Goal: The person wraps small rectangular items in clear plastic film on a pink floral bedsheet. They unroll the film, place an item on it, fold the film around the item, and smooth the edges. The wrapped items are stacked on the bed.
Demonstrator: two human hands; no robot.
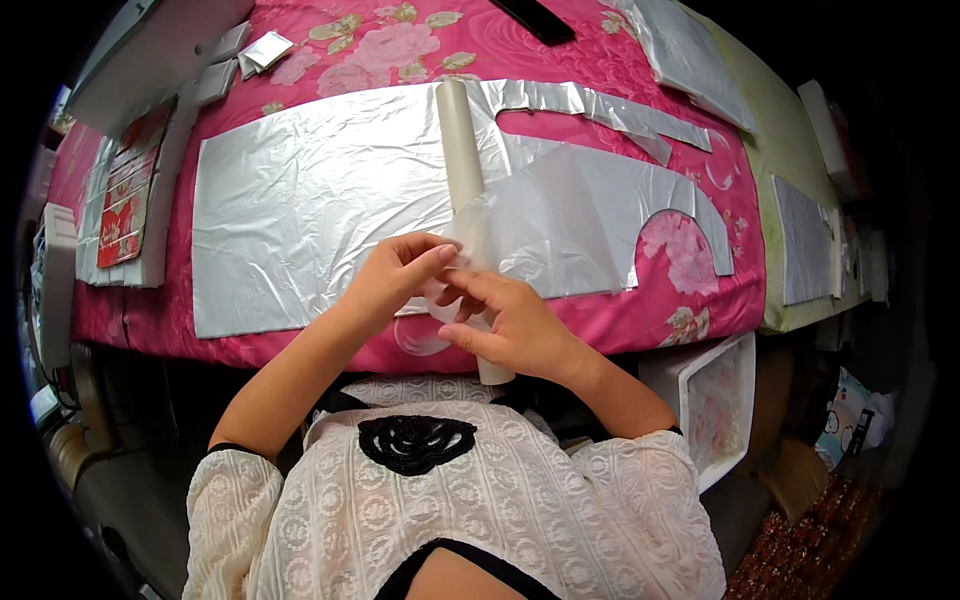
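Note:
My left hand (398, 278) pinches the edge of a thin clear plastic film (550, 215) between thumb and forefinger. Close beside it, my right hand (515, 325) has its fingers bent around a gathered part of the same film, with the thumb held lower. Beneath the film and my hands lies a long beige tube (460, 140), reaching from the far side of the table past its near edge. A large silvery plastic sheet (290, 200) is spread flat under the tube, its right end cut into curved openings and strips.
A pink flowered cloth (590, 318) covers the table. Small white packets (267, 50) and a red-and-white package (133, 190) are at the left. At the far side lies a dark flat object (535, 20). Folded silvery sheets (690, 60) lie far right; a white bin (715, 405) stands below.

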